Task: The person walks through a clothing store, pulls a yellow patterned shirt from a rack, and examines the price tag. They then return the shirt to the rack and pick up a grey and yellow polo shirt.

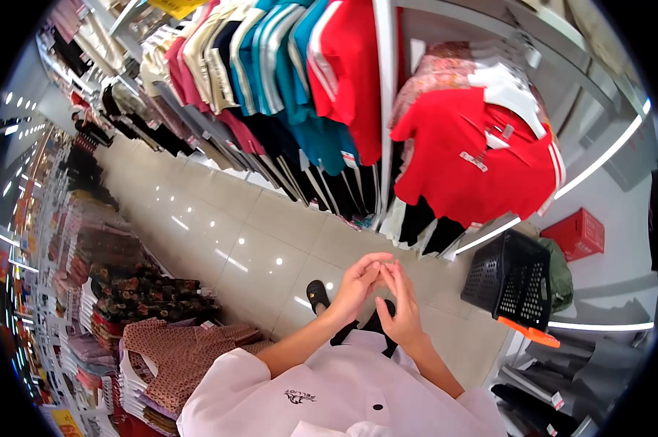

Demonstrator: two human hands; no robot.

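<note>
Both hands meet at chest height over the tiled floor [270, 240], left hand [358, 284] and right hand [403, 306] fingertips pinched together, any tiny held item too small to tell, black basket [511, 280] nearby right.

Basket [514, 280] right of both hands [380, 291] (shirts [474, 156] behind it).

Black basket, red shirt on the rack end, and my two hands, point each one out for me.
black basket [509, 280], head view, on its perforated side wall.
red shirt [463, 156], head view, on its chest.
left hand [359, 282], head view, on its back.
right hand [403, 306], head view, on its back.
</note>
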